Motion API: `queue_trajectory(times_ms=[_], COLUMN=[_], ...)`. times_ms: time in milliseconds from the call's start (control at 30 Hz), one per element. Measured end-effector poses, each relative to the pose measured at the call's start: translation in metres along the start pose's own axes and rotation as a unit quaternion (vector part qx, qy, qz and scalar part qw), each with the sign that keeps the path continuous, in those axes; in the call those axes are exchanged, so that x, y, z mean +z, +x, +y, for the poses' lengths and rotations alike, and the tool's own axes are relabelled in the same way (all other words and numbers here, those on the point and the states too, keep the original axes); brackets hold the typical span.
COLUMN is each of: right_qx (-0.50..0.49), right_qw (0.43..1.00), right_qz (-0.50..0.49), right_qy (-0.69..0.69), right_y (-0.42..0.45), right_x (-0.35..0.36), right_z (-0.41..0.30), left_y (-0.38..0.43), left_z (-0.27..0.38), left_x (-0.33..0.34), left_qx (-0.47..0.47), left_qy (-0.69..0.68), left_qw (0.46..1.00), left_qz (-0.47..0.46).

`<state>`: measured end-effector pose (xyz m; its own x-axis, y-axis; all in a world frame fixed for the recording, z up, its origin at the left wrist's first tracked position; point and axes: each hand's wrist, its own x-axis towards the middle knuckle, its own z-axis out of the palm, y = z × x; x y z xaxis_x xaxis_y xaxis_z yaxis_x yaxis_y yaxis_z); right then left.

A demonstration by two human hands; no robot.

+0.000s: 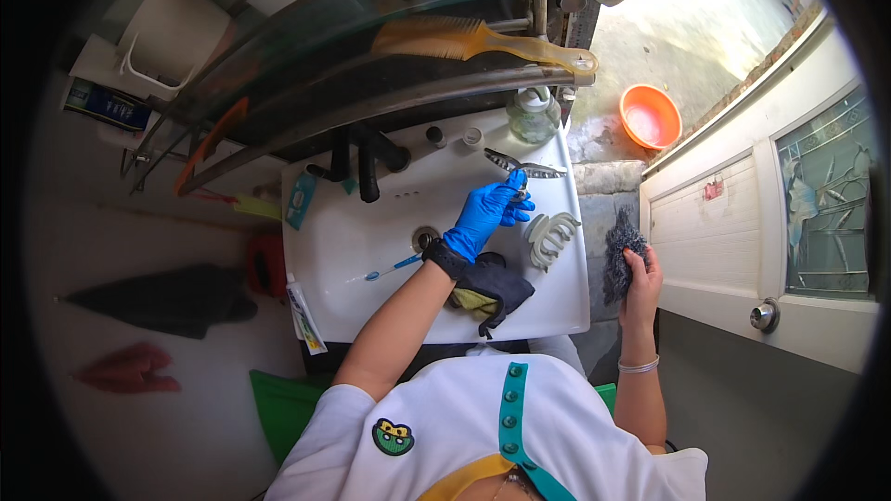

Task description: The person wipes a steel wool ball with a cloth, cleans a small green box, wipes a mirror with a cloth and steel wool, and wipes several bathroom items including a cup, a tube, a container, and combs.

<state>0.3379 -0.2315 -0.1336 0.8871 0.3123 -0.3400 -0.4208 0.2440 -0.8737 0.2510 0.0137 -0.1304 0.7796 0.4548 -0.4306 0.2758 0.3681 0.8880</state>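
Observation:
My left hand [484,212], in a blue glove, reaches over the right side of a white washbasin [348,243]. Its fingertips are closed on a dark, shiny hair clip [532,169] with two spread wings. Beside that hand a pale claw hair clip [553,240] lies on the basin's rim. My bare right hand [640,278] is off to the right of the basin, gripping a fuzzy grey bundle [619,257] whose exact kind I cannot tell. A dark cloth with a yellow-green patch [494,289] lies below my left wrist.
A black faucet [369,160], a toothbrush [393,268], a toothpaste tube [305,313] and a pump bottle [534,115] are at the basin. Above it, a glass shelf [445,3] and an orange comb [480,45] overhang. A white door [724,223] stands right; an orange basin [651,117] lies beyond.

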Motion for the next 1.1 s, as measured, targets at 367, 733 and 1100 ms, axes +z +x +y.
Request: queue_trajectory(times_ms=[367, 733, 1100], right_qx=[0.02, 0.042, 0.07], right_qw=[1.0, 0.999, 0.994], right_qz=[-0.008, -0.033, -0.085], right_qy=[-0.021, 0.0, -0.002], right_y=[0.01, 0.011, -0.003], right_x=[-0.002, 0.003, 0.034], right_z=[0.015, 0.015, 0.008], left_y=[0.033, -0.044, -0.015], left_z=[-0.001, 0.07, 0.157], left_x=[0.019, 0.025, 0.045], left_qx=[0.101, 0.482, 0.602], left_qy=[0.516, 0.571, 0.664], left_qw=[0.851, 0.661, 0.394], left_qz=[-0.02, 0.064, 0.205])
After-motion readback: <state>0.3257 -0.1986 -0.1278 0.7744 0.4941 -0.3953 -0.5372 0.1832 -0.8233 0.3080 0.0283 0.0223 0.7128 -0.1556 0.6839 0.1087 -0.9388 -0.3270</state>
